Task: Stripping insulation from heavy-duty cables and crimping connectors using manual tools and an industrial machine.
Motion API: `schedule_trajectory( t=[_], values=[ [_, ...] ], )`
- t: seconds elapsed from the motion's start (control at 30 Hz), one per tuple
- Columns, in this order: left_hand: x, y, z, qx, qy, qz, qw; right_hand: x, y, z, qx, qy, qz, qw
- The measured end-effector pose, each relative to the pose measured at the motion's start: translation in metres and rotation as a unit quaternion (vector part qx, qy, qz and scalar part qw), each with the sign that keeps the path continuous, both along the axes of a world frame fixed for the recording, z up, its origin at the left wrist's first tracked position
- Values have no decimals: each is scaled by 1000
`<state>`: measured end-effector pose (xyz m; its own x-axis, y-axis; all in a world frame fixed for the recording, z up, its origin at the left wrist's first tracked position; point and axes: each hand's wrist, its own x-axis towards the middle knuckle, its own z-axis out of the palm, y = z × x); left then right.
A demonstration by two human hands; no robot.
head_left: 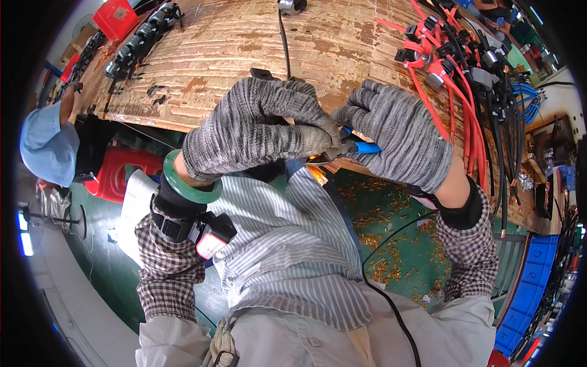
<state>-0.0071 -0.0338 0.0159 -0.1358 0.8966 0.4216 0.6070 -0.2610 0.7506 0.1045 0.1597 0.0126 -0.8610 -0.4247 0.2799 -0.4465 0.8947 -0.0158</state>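
Note:
My left hand (257,125), in a grey knitted glove, is closed at the table's front edge. A black cable (284,46) runs down the tabletop from a silver cylindrical part (292,6) and goes behind this hand. Orange-copper wire strands (318,175) poke out below its fingertips. My right hand (400,131), gloved alike, is wrapped round blue-handled pliers (367,148). Their metal jaws lie against the left fingertips, beside the strands. Fingers cover most of the jaws and of what the left hand pinches.
Red straps and black cables with connectors (440,67) heap on the table's right. A row of dark cylindrical parts (137,46) and a red bin (115,18) stand far left. Someone in blue (49,144) is at left, near a red stool (125,171). Copper scraps (397,257) litter the floor.

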Motion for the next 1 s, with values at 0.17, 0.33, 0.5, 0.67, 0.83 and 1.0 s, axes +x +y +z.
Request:
schedule_trajectory(
  t=[0.17, 0.33, 0.5, 0.67, 0.83, 1.0],
  values=[
    [-1, -6, -4, -1, -59, 14, 998, 5, 0, -3, 42, 42, -20, 998],
    [-5, -17, -14, -1, 121, 64, 991, 6, 2, -17, -11, 138, -7, 990],
    [3, -17, -12, -6, 160, 60, 985, 7, -7, -37, -120, 155, -108, 975],
    [3, -24, -22, 4, 119, 57, 991, -3, 27, -55, -662, 60, -234, 710],
    [0, -30, -22, 11, 117, 28, 993, 11, -1, -52, -553, -75, -205, 804],
    [-2, -30, -22, 10, 131, 20, 991, 20, -11, -49, -366, -22, -99, 925]
  ],
)
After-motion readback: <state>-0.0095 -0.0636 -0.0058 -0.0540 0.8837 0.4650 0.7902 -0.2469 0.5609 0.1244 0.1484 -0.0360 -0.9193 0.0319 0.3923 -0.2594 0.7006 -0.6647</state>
